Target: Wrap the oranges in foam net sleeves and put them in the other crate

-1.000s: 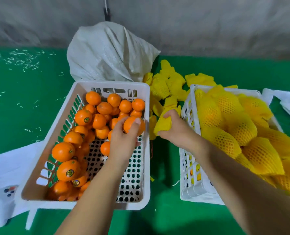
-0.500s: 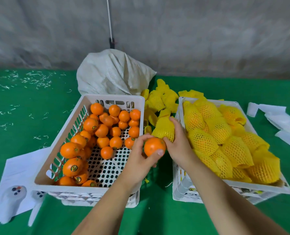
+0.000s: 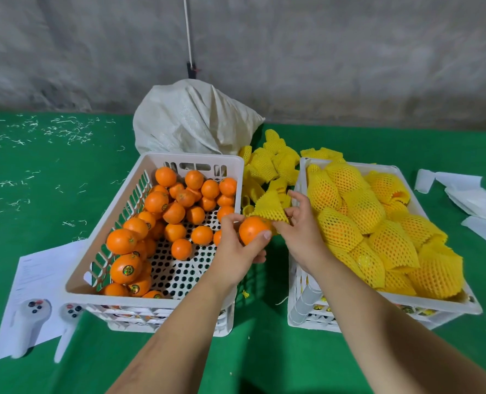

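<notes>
One orange (image 3: 252, 230) is held in the left hand (image 3: 236, 251) above the gap between the two white crates, toward the middle of the green tabletop (image 3: 51, 172); thumb and fingers (image 3: 266, 235) are curled round the fruit. One yellow foam net sleeve (image 3: 269, 206) is pinched at its lower edge by the right hand (image 3: 300, 228), thumb and forefinger closed on the mesh, the remaining fingers spread loosely. Step in hand, as judged: sleeving, at its start, the mouth of the sleeve touching the upper right of the fruit with none of it yet drawn over. Orientation of the sleeve: long axis tilted, closed end toward the far edge of the tabletop and upward, open end down toward the fruit. The orange is near-round, and no stem end can be told. Next move, as judged: the mouth to be stretched open and the fruit pushed in along the sleeve's axis, then carried to the right crate (image 3: 301, 294), already heaped with sleeved oranges (image 3: 350, 226). The left crate (image 3: 196, 159) holds many bare oranges (image 3: 173, 211), so much of the task is judged to remain. Spare sleeves (image 3: 273, 163) are piled between the crates at their far ends, before a white sack (image 3: 190, 120).
</notes>
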